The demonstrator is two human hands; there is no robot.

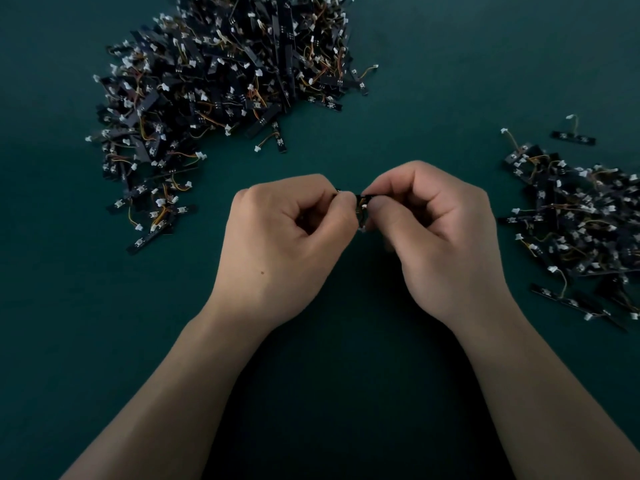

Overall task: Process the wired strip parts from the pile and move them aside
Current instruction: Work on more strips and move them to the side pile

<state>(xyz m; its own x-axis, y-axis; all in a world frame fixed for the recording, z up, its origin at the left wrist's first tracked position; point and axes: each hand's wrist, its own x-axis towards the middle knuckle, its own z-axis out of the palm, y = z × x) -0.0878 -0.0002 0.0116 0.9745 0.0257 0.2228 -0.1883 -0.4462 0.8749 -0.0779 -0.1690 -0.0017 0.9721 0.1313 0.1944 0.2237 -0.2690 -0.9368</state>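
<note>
Dark green counter (pixel 398 133), carrying a large pile (pixel 221 81) of black wired strip parts with white connectors and orange-yellow leads, far left, and a smaller pile (pixel 581 220), right. One strip part (pixel 362 202), above mid-counter between the piles, mostly hidden, is pinched by curled fingers (pixel 341 211) of left hand (pixel 284 244) and right hand (pixel 436 237).

Green table (pixel 52 323): big pile (pixel 221 81), smaller pile (pixel 581 223)

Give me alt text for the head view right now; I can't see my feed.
The left hand and right hand meet at centre, pinching one small wired strip part between their fingertips over a dark green table. A large pile of the same parts lies at upper left, and a smaller pile sits at the right edge.
</note>
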